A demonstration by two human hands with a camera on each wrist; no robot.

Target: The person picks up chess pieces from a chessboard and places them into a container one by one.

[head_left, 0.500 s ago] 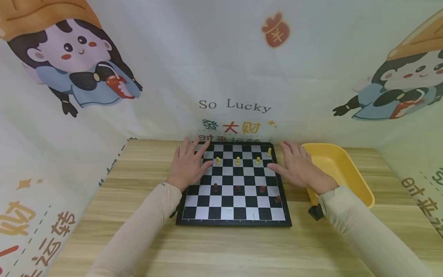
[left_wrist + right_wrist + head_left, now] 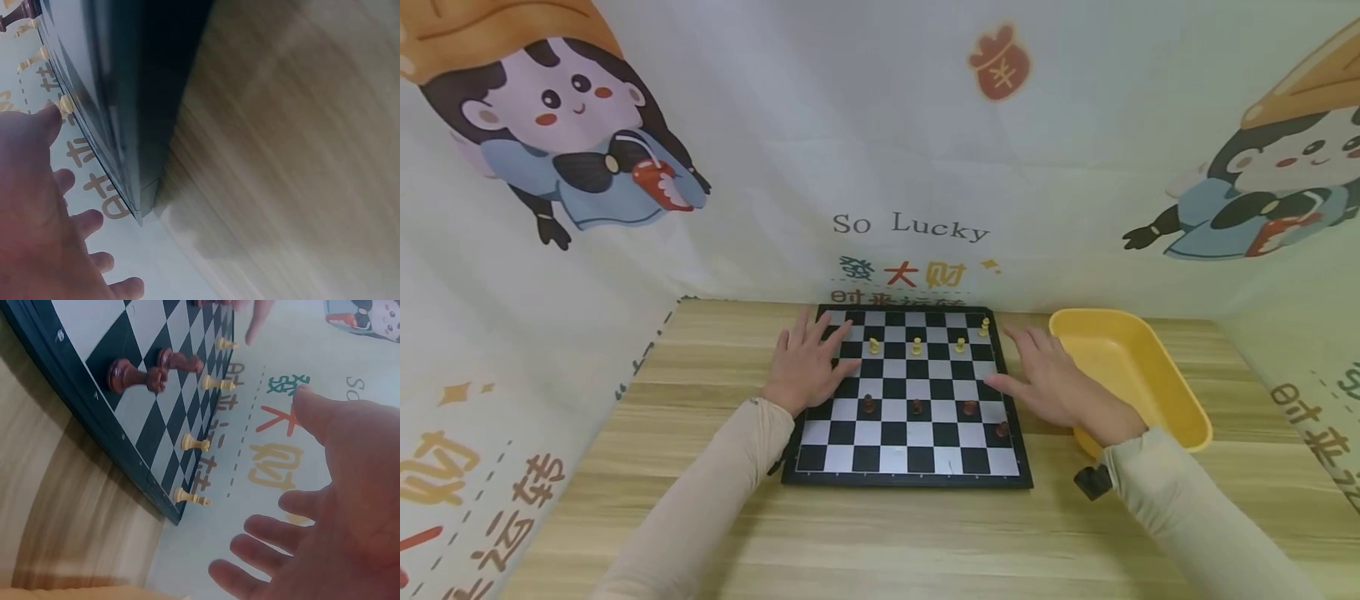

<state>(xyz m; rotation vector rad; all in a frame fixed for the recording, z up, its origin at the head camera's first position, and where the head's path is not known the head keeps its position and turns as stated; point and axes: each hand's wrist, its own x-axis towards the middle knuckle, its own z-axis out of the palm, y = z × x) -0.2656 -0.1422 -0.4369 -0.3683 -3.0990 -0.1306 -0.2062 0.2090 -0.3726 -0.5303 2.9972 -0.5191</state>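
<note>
Item: chessboard (image 2: 906,480), flat on the counter (image 2: 895,542) between both hands. L hand (image 2: 805,371): fingers spread, holding nothing, at the board's left edge w/ thumb over the squares; contact n/c (can't tell). R hand (image 2: 1048,375): fingers extended, grip nil, just beside the right edge, between board & yellow tray (image 2: 1120,358).

Handling (est.): board looks stiff & fairly light, w/ smooth faces; best hold = both side rims at approx. mid-length, kept level, as tilting may topple or slide pcs. Pale pcs (image 2: 917,346) & dark pcs (image 2: 868,405) stand upright on squares; prob. light, hard, a bit slippery. Pinch each below the head, finger & thumb. Magnetic bases: unconfirmed.

Containers: tray only, right of board, prob. thin stiff plastic, best held by rim. Contents: none made out in visible part; nr. left side hidden by R hand & wrist.
</note>
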